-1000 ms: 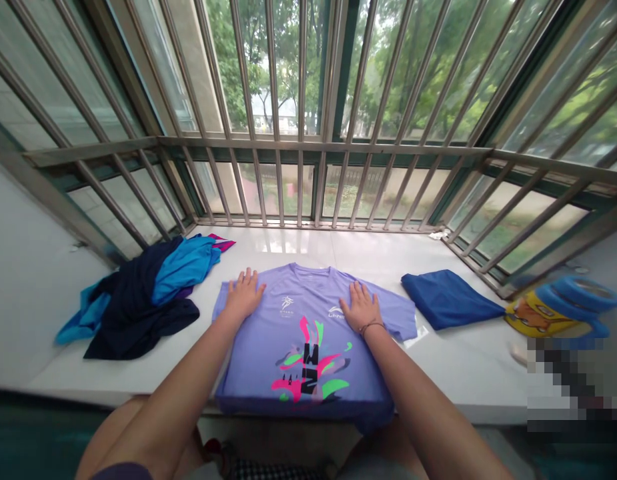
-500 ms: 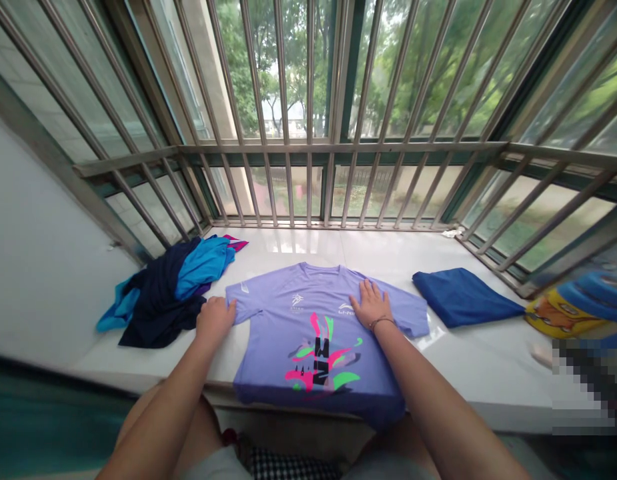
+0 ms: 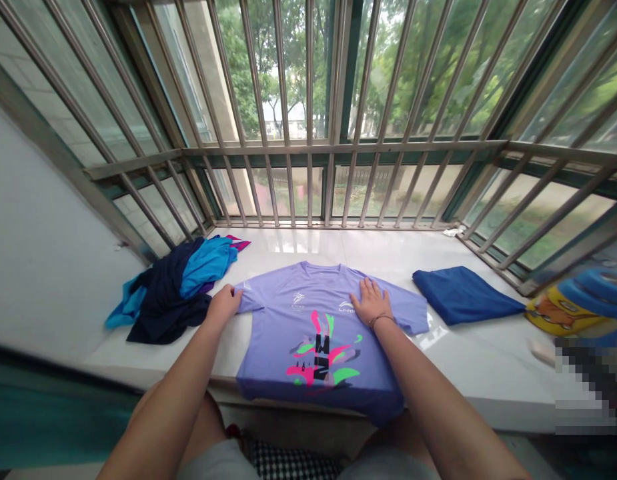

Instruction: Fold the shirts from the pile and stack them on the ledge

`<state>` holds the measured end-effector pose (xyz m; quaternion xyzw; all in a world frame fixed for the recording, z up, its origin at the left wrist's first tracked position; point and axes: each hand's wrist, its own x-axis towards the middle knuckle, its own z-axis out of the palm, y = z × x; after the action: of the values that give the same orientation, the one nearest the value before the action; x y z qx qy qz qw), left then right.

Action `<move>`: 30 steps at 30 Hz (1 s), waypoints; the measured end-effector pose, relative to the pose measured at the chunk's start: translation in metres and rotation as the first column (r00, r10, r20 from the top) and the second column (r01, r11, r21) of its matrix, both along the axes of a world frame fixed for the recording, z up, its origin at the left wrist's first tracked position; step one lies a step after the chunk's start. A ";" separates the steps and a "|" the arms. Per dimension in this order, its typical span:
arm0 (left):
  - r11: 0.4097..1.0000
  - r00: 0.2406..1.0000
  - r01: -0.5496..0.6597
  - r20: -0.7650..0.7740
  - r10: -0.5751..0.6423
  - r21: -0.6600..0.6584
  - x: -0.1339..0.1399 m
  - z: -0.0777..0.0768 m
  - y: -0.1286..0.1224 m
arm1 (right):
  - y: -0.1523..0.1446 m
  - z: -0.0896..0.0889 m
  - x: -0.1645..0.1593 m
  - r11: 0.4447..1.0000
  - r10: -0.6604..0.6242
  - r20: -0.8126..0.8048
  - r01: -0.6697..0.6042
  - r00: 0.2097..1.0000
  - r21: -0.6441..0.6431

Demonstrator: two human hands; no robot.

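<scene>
A purple T-shirt (image 3: pixel 278 340) with a pink, green and black print lies spread front side up, its collar toward the window and its hem hanging over the ledge's front edge. My left hand (image 3: pixel 225 302) is closed on the end of the sleeve at the left, fingers pinched at its edge. Flat on the chest near the white lettering rests my right hand (image 3: pixel 372 303), fingers spread, pressing the cloth. Part of the chest is hidden under that palm.
A heap of dark and bright blue clothes (image 3: pixel 163 293) lies at the left on the white ledge (image 3: pixel 478 373). On the right are a folded blue cloth (image 3: pixel 461 295) and a yellow and blue container (image 3: pixel 578 307). Metal bars (image 3: pixel 331 187) line the window behind.
My left hand has moved slightly up and to the right with the sleeve end, so that sleeve is less stretched out. My right hand stays in place on the chest.
</scene>
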<state>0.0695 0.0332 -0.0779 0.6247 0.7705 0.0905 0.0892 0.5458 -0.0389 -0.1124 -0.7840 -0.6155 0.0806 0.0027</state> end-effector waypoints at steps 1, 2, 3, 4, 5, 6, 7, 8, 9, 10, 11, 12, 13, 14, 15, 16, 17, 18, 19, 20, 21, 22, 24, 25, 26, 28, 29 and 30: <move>1.000 1.000 -0.006 0.008 0.006 0.010 0.000 -0.001 -0.002 | 0.000 0.000 0.000 1.000 0.000 -0.002 0.000 1.000 0.000; 1.000 1.000 -0.011 0.017 0.011 0.017 0.000 -0.002 -0.003 | 0.000 0.000 0.000 1.000 0.000 -0.004 0.000 1.000 0.000; 1.000 0.999 -0.016 0.028 0.015 0.023 0.000 -0.003 -0.005 | 0.000 -0.001 0.001 1.000 0.001 -0.006 -0.001 1.000 0.000; 0.999 0.999 -0.020 0.040 0.019 0.027 -0.001 -0.005 -0.006 | 0.000 0.000 0.001 1.000 0.002 -0.008 -0.002 1.000 -0.001; 0.999 0.998 -0.021 0.054 0.020 0.029 -0.002 -0.007 -0.007 | 0.000 0.000 0.001 1.000 0.002 -0.009 -0.002 1.000 0.000; 0.999 0.998 -0.020 0.065 0.018 0.027 -0.002 -0.008 -0.007 | 0.001 0.000 0.001 1.000 0.004 -0.010 -0.004 1.000 0.001; 0.999 0.997 -0.021 0.079 0.019 0.028 -0.002 -0.009 -0.008 | 0.001 0.000 0.001 1.000 0.006 -0.011 -0.006 1.000 0.003; 0.999 0.995 -0.030 0.100 0.026 0.035 -0.002 -0.009 -0.009 | 0.002 0.000 0.002 1.000 0.008 -0.011 -0.008 1.000 0.005; 0.998 0.991 -0.044 0.128 0.037 0.052 -0.001 -0.009 -0.011 | 0.003 0.000 0.002 1.000 0.011 -0.009 -0.011 1.000 0.006; 0.995 0.986 -0.060 0.160 0.046 0.084 0.000 -0.008 -0.016 | 0.004 -0.001 0.003 1.000 0.013 -0.007 -0.013 1.000 0.007; 0.989 0.980 -0.074 0.194 0.048 0.128 0.001 -0.007 -0.022 | 0.005 -0.001 0.003 1.000 0.015 -0.004 -0.015 1.000 0.009; 0.980 0.973 -0.083 0.226 0.041 0.179 0.003 -0.005 -0.032 | 0.007 -0.002 0.004 1.000 0.016 0.000 -0.016 1.000 0.011; 0.971 0.968 -0.083 0.251 0.024 0.223 0.004 -0.004 -0.044 | 0.008 -0.003 0.005 1.000 0.016 0.004 -0.016 1.000 0.013; 0.966 0.964 -0.069 0.267 0.000 0.250 0.005 -0.003 -0.060 | 0.010 -0.004 0.006 1.000 0.016 0.008 -0.016 1.000 0.016; 0.966 0.961 -0.051 0.277 -0.023 0.255 0.005 -0.002 -0.079 | 0.012 -0.005 0.007 1.000 0.017 0.012 -0.017 1.000 0.017; 0.972 0.957 -0.031 0.288 -0.039 0.235 0.006 -0.003 -0.100 | 0.014 -0.006 0.008 1.000 0.019 0.015 -0.019 1.000 0.017; 0.981 0.952 -0.011 0.301 -0.049 0.194 0.006 -0.004 -0.123 | 0.016 -0.006 0.009 1.000 0.024 0.019 -0.024 1.000 0.014; 0.990 0.947 0.008 0.318 -0.053 0.142 0.005 -0.007 -0.146 | 0.018 -0.006 0.010 0.999 0.031 0.022 -0.031 0.999 0.009; 0.996 0.937 0.027 0.345 -0.056 0.090 0.005 -0.012 -0.169 | 0.020 -0.005 0.011 0.999 0.040 0.026 -0.040 0.999 0.003; 0.998 0.923 0.045 0.381 -0.057 0.040 0.005 -0.017 -0.191 | 0.022 -0.004 0.012 0.999 0.049 0.029 -0.049 0.998 -0.001; 0.998 0.906 0.065 0.421 -0.056 -0.006 0.006 -0.023 -0.210 | 0.023 -0.003 0.012 0.998 0.057 0.032 -0.057 0.998 -0.004; 0.995 0.887 0.085 0.459 -0.055 -0.044 0.007 -0.029 -0.227 | 0.025 -0.001 0.012 0.998 0.063 0.034 -0.063 0.997 -0.005; 0.990 0.856 0.115 0.514 -0.053 -0.088 0.012 -0.040 -0.252 | 0.029 0.004 0.011 0.997 0.072 0.030 -0.071 0.997 -0.009; 0.988 0.847 0.125 0.528 -0.059 -0.090 0.016 -0.045 -0.260 | 0.031 0.007 0.010 0.997 0.076 0.021 -0.076 0.997 -0.011; 0.987 0.843 0.134 0.533 -0.070 -0.083 0.020 -0.048 -0.266 | 0.032 0.012 0.009 0.997 0.082 0.009 -0.082 0.997 -0.012; 0.985 0.843 0.157 0.528 -0.099 -0.066 0.027 -0.052 -0.272 | 0.031 0.023 0.008 0.996 0.090 -0.008 -0.090 0.996 -0.013; 0.983 0.845 0.171 0.523 -0.112 -0.065 0.030 -0.054 -0.273 | 0.027 0.029 0.008 0.996 0.087 -0.013 -0.087 0.996 0.002; 0.980 0.846 0.184 0.519 -0.122 -0.070 0.033 -0.056 -0.274 | 0.020 0.035 0.010 0.996 0.082 -0.023 -0.081 0.996 0.042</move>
<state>0.1025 -0.2410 -0.1341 0.6312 0.6705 0.2006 0.3343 0.5560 -0.0189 -0.0769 -0.7569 -0.6485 0.0773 0.0231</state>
